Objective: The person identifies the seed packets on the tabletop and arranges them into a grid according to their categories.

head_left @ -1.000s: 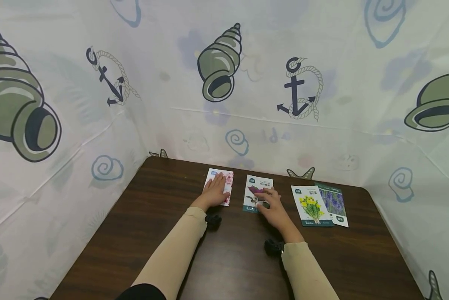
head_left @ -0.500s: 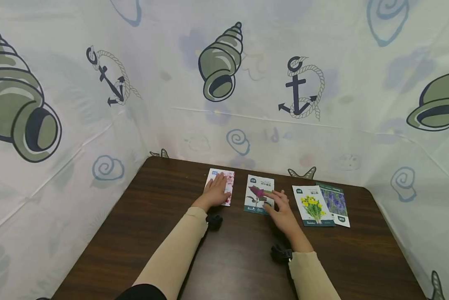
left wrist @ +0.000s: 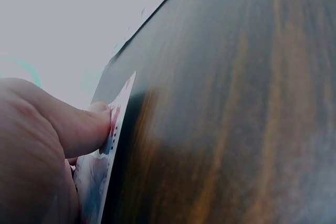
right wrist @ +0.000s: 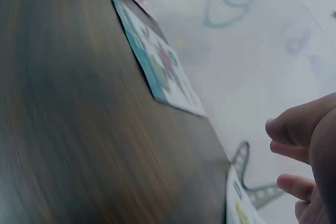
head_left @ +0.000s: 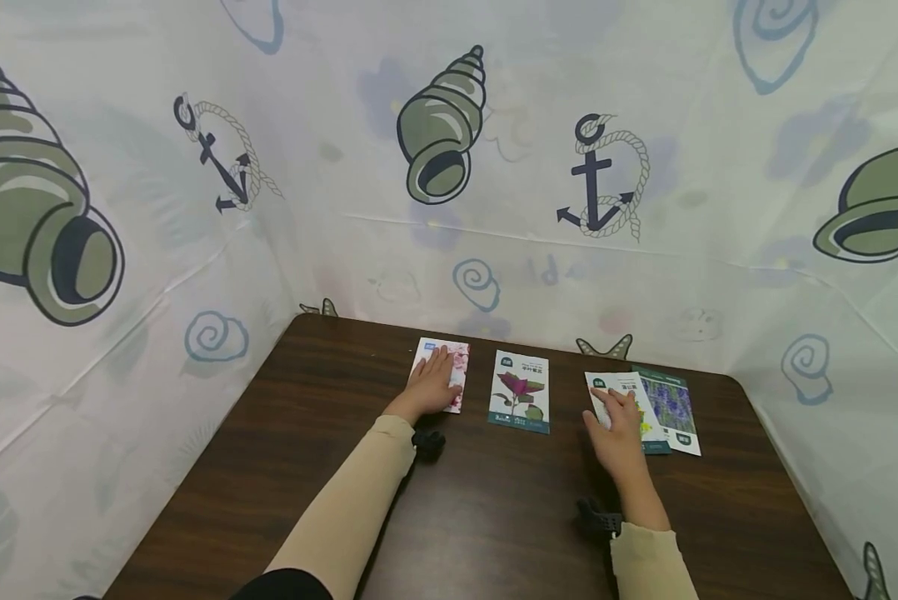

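My left hand (head_left: 426, 387) lies flat, fingers straight, on a white seed packet with pink blossoms (head_left: 460, 360). In the left wrist view the thumb presses on that packet (left wrist: 97, 184) near its edge. My right hand (head_left: 620, 435) hovers over a seed packet with yellow flowers (head_left: 650, 427), its fingers extended and hiding most of the picture. The right wrist view has the fingertips above this packet (right wrist: 240, 203), apart from it. Between the hands lies a seed packet with a purple-red flower (head_left: 519, 392), untouched.
A green-topped packet with purple flower spikes (head_left: 670, 406) lies partly beneath the yellow-flower one at the right. All rest near the far edge of a dark wood-grain table (head_left: 486, 517). A printed cloth backdrop (head_left: 329, 250) stands behind the table.
My right hand has left the purple-red flower packet and moved right, over the yellow-flower packet. The left hand has stayed in place on the pink-blossom packet.
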Demonstrator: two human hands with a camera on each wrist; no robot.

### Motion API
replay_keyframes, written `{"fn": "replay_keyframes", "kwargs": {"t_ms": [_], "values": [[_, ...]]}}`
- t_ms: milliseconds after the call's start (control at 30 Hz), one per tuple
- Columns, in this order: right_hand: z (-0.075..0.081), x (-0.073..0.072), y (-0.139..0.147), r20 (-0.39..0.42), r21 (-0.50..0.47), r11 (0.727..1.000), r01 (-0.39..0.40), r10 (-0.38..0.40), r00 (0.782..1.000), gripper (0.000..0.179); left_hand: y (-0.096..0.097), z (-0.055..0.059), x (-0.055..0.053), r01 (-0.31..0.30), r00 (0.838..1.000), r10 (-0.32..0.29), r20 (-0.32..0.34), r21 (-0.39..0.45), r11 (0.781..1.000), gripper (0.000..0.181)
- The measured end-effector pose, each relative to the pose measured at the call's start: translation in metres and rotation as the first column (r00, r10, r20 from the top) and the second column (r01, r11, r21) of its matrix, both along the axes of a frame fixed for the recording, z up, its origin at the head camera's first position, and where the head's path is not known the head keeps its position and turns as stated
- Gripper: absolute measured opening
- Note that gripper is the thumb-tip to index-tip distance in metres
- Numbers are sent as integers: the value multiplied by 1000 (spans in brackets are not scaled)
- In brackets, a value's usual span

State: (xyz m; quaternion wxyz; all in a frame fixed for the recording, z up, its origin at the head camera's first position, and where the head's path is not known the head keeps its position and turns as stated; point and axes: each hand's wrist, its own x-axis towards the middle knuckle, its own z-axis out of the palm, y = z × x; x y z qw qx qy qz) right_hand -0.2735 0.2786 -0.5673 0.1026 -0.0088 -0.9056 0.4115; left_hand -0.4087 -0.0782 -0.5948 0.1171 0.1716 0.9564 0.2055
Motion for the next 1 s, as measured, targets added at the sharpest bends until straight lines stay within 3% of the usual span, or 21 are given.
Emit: {"fn": "replay_keyframes", "kwargs": {"t_ms": [200,333,500,767,1000], "values": [[0,13,25,-1,-14,998,61,-61,998,53,2,5,5,3,1000,-3,-12,3,1000,79],[-5,19,34,21,-93,988,122,-121,992,54,2,12,11,6,1000,-6,-24,11,1000,77],[-7,22,38,33,-163,970,179,-175,984,54,1,12,12,16,999,-15,-42,13,1000,77],[-14,21,39,42,-82,986,142,-139,989,54,4,8,7,13,999,-13,-40,-12,1000,78],[-20,22,35,30,-104,985,135,-133,991,53,1,4,9,5,999,-4,-37,16,1000,78]]}}
